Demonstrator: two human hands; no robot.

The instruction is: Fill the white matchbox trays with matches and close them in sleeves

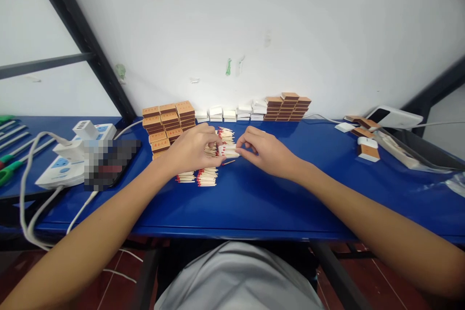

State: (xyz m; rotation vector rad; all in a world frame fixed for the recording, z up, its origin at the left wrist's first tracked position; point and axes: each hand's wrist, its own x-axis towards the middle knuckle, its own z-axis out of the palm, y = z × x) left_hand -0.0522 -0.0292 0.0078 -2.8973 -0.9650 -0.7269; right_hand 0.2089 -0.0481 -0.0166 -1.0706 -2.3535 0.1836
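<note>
Blue tbl (254, 203), match piles (207, 177), stacked matchboxes (169, 118), pwr strip (53, 174) at L

I record printed characters (160, 146) on the tops of the orange matchboxes (168, 120); they are too small and blurred for me to read.

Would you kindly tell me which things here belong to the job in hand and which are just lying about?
Belonging, it seems:
small white tray between left hand and right hand
matches
stacked matchboxes
white box pieces

Apparently just lying about:
power strip
green-ended rods
white device at right
</note>
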